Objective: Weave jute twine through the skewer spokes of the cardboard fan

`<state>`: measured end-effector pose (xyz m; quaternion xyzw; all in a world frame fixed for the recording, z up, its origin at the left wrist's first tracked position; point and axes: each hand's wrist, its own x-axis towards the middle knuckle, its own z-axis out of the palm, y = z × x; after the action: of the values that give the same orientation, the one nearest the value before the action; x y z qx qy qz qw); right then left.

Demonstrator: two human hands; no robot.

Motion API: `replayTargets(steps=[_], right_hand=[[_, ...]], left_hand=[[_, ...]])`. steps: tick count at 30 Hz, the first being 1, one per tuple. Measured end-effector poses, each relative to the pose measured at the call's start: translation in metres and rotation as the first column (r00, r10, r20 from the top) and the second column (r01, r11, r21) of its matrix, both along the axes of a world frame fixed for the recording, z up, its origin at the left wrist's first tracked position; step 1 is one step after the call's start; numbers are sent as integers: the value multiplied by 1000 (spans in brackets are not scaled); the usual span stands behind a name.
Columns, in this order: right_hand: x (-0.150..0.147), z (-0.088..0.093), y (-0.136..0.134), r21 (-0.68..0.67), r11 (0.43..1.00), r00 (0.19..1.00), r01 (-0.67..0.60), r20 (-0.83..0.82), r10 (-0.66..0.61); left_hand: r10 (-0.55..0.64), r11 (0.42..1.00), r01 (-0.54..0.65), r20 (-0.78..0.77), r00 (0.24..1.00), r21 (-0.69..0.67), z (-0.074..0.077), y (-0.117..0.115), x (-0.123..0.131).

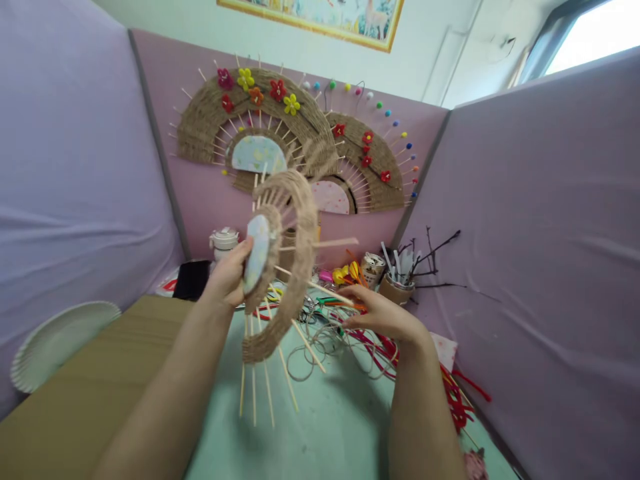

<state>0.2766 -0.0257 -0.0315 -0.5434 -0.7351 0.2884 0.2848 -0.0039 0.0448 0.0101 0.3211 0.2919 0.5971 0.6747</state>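
A half-round woven fan (303, 247) of brown twine on thin wooden sticks is held up and tilted over the table. My left hand (231, 273) grips it at its pale blue patterned half-disc (257, 250), thumb on the front. Sticks spread outward past the twine band, some blurred by motion. My right hand (383, 313) is beside the fan's right edge, fingers apart near one stick's tip; whether they touch it I cannot tell. Loose twine (320, 347) lies in loops on the green tabletop (300, 427) beneath.
Two finished-looking fans with flowers, a larger fan (200, 137) and a pompom-tipped fan (393, 190), stand against the pink back panel. A jar of twigs and white sticks (397, 290), a can (373, 267), red pipe cleaners (457, 403), cardboard (115, 373) and a white plate (60, 340) surround the workspace.
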Motion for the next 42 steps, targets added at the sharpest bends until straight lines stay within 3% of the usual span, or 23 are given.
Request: replayTargets(steps=[2,5,10,15,18,22,31,36,42], right_hand=[[-17,11,-6,129,990,959,-50,-272,84],[-36,22,-13,158,982,807,-101,-564,174],[-31,17,-15,81,981,688,-175,-703,181],[-4,9,-11,67,998,566,8,-823,51],[1,12,-10,77,986,639,146,-769,-34],[-5,15,-10,122,976,747,181,-663,-56],[-6,20,-14,44,991,804,129,-590,-78],[-3,25,-17,77,978,848,196,-514,-130],[-3,29,-19,77,962,881,262,-425,-206]], left_hand=[[-17,999,19,-83,996,28,-5,-3,12],[-41,997,54,-191,981,63,-13,-5,22],[-65,992,97,-309,949,87,-19,-2,22],[-104,980,159,-370,923,120,-26,5,16],[-141,972,204,-403,904,118,-31,7,15],[-175,965,237,-402,899,110,-35,9,13],[-192,958,265,-446,874,108,-34,13,-3],[-193,954,277,-477,857,112,-34,13,-6],[-114,964,220,-516,849,149,-29,12,-10]])
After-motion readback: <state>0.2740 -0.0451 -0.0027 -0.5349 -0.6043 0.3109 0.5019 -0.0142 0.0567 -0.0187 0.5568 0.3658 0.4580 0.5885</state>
